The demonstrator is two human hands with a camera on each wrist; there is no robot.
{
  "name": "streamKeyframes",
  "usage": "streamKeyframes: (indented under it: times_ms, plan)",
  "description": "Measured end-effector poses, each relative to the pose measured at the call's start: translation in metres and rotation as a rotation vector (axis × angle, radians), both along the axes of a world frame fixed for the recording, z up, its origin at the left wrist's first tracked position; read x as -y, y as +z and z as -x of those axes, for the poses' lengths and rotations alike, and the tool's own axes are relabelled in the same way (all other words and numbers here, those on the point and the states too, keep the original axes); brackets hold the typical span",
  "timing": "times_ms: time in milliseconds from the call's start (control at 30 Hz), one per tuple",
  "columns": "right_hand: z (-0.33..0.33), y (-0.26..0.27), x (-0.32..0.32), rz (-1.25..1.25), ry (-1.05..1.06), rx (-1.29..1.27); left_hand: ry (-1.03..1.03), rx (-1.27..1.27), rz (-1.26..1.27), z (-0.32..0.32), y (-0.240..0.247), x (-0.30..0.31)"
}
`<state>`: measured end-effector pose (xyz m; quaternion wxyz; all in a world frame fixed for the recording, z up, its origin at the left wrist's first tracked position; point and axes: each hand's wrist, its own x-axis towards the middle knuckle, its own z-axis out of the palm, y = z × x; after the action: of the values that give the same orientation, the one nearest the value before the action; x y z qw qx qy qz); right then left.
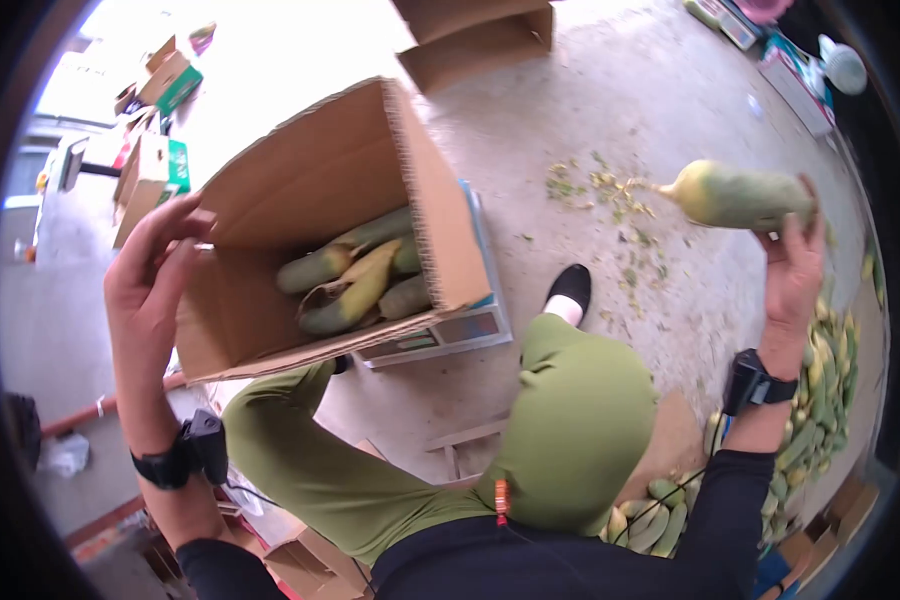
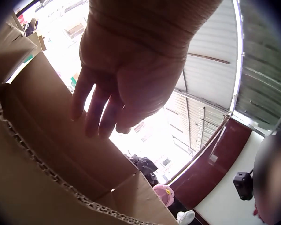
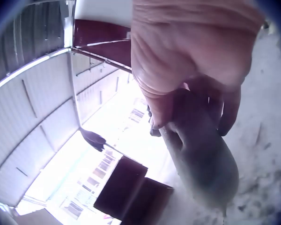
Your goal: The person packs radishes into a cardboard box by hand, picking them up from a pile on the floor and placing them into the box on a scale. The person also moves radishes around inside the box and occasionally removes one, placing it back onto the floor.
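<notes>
A large green radish (image 1: 745, 197) with a pale yellow end and thin root is held level above the floor by my right hand (image 1: 796, 245). Thumb and fingers wrap its blunt end; in the right wrist view the radish (image 3: 203, 159) points away from the palm. Left of centre stands an open cardboard box (image 1: 300, 165) with several green radishes (image 1: 355, 300) at its bottom. My left hand (image 1: 155, 265) is at the box's left edge, fingers loosely bent. In the left wrist view, those fingers (image 2: 96, 117) overlap the box's wall and hold nothing.
The box stands on a white and blue base (image 1: 490, 320) between my legs. Leafy scraps (image 1: 625, 205) litter the floor. Radish piles (image 1: 815, 400) lie at right and by my right leg. Another open carton (image 1: 480, 50) stands ahead; more boxes (image 1: 155, 180) are at left.
</notes>
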<state>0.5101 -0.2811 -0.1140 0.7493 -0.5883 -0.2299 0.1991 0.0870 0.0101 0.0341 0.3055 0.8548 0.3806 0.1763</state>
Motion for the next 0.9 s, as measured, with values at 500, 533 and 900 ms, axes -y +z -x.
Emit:
streamKeyframes:
  times_ms: [500,533,900]
  plan:
    - [0.179,0.112,-0.196,-0.274,0.855,-0.223,-0.186,0.174,0.500,-0.020,0.014,-0.007]
    - [0.185,0.108,-0.199,-0.234,0.873,-0.221,-0.092,0.055,0.701,-0.016,0.018,-0.008]
    - [0.105,0.039,-0.163,0.161,0.490,0.050,0.013,-0.427,0.779,-0.015,-0.072,-0.066]
